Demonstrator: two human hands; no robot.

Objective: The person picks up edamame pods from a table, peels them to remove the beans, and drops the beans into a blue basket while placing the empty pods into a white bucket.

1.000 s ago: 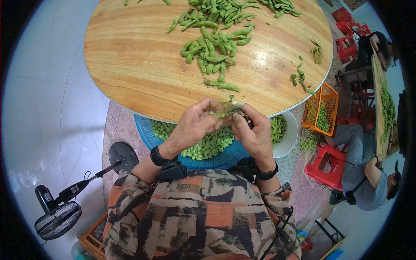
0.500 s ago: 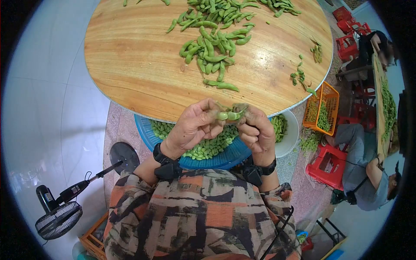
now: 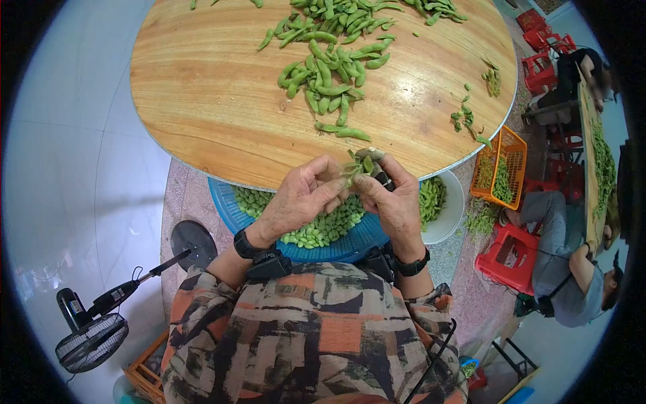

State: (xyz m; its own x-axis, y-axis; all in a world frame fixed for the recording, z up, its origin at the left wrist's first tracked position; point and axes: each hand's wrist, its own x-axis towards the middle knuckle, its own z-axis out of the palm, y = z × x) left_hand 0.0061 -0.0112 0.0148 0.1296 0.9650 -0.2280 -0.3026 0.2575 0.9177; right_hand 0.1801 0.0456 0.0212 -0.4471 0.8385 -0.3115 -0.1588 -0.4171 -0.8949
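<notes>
Over the table's near edge, my left hand (image 3: 304, 196) is closed, its thumb and fingertips pinching at the near-left end of a split edamame pod (image 3: 367, 163). My right hand (image 3: 398, 202) is closed on the same pod, with a dark band around one finger. The fingers partly cover the pod. Below both hands is a blue plastic basket (image 3: 222, 210) holding many shelled green beans (image 3: 321, 230). Whole edamame pods (image 3: 328, 77) lie piled on the round wooden table (image 3: 195, 101) in front of me.
On the right are a white bucket (image 3: 457, 209) of pods, an orange crate (image 3: 519, 165) and a red stool (image 3: 508, 259). A person (image 3: 548, 236) sits at another table (image 3: 589, 175) heaped with greens. A black fan (image 3: 91, 343) stands at left.
Both hands have shifted slightly; my right hand has turned, its thumb now across the pod. The pod has tilted from lying level to pointing up and right.
</notes>
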